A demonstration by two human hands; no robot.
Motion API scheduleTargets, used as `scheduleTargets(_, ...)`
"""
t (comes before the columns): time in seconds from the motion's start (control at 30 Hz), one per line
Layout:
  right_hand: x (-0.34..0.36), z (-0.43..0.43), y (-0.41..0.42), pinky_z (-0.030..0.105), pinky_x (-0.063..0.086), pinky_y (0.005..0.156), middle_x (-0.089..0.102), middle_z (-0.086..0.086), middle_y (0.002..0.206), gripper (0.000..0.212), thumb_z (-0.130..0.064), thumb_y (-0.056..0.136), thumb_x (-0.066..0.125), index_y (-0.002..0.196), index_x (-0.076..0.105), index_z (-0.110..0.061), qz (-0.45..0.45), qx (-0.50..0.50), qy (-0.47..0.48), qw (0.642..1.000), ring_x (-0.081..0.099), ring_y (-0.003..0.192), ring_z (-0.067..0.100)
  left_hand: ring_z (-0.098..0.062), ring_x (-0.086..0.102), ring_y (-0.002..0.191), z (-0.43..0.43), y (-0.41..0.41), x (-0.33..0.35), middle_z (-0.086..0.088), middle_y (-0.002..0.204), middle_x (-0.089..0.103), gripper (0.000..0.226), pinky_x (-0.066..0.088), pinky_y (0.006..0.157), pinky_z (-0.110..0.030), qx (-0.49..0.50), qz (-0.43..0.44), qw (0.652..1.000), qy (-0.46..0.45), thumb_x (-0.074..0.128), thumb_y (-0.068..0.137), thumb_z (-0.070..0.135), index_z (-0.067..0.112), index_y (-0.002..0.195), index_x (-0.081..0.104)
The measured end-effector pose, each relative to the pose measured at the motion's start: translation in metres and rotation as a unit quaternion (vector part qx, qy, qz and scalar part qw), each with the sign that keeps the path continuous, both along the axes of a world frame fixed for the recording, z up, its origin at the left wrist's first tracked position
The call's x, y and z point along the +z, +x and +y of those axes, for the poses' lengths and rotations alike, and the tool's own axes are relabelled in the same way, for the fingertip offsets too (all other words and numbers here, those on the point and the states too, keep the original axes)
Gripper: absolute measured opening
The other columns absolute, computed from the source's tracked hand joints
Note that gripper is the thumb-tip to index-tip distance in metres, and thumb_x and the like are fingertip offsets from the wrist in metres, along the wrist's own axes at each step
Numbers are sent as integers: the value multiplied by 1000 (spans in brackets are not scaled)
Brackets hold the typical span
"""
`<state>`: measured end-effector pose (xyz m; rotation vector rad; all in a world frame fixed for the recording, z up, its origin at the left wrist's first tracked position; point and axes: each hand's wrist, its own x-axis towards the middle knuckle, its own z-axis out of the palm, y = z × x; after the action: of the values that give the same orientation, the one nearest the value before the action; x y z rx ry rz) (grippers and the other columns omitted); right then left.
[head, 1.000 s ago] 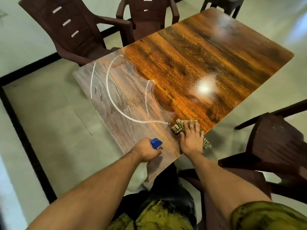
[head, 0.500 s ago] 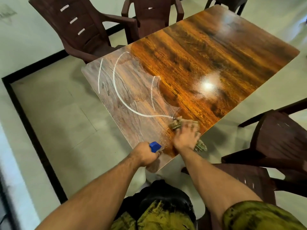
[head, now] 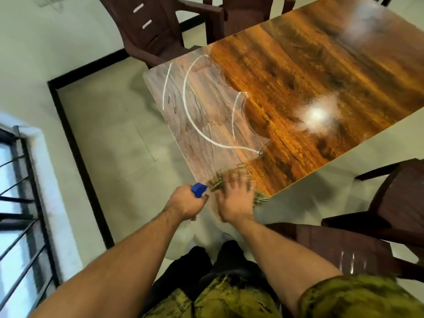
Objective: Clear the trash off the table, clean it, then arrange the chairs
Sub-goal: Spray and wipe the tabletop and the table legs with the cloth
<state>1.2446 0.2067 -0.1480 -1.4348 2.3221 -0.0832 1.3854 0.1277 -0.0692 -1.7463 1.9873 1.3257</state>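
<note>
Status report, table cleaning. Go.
Left hand closed on blue-capped bottle. Right hand flat on cloth, at table near corner. White streaks remain. Nothing blocking.

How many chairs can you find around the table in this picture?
4. One chair stands at the far left corner, a second beside it, one on the right, and one nearest the person. Others may lie outside the frame.

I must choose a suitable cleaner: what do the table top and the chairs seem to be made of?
Table top: wood-grain surface, probably glossy laminate or varnished wood, since it mirrors a lamp; whitish streaks lie at its near end. Chairs: dark brown, apparently moulded plastic, with slotted backs and a dull sheen.
</note>
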Motion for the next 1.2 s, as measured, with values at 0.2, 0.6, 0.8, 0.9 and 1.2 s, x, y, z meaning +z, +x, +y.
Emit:
scheduleTargets(0.2,-18,27,12,56,12,119,28,3,162,56,-49,102,36,152,37,-26,16,339,-30,940,7,152,29,-30,70,56,-23,0,2,-16,69,70,17,59,61,-38,-39,24,999,1,59,88,20,10,74,61)
scheduleTargets(0.6,7,-59,52,54,-10,121,-9,3,166,66,-51,104,24,159,4,-21,-7,-176,37,984,-19,151,28,-18,67,46,-99,9,7,-2,58,62,20,49,52,-23,-153,71,985,21,64,88,28,12,77,60)
scheduleTargets(0.8,13,-49,22,51,-8,122,-5,-3,166,64,-56,102,20,159,3,-30,-5,-14,29,999,-16,151,21,-24,71,53,-131,-2,10,-4,63,66,17,50,50,-24,-218,87,972,13,65,88,26,15,76,60)
scheduleTargets(0.9,10,-50,-4,52,-8,122,-10,3,166,67,-55,103,17,159,0,-23,0,-304,41,952,-17,151,28,-28,70,60,-147,-22,9,-1,66,61,17,52,53,-28,-249,99,963,1,67,84,26,21,74,55)
scheduleTargets(1.2,1,-163,-83,53,-8,119,-7,6,167,65,-48,104,26,159,7,-20,-24,-484,34,874,-13,152,30,-22,52,62,-210,-108,-3,3,60,50,30,41,60,-29,-288,86,952,-52,64,88,30,20,65,47)
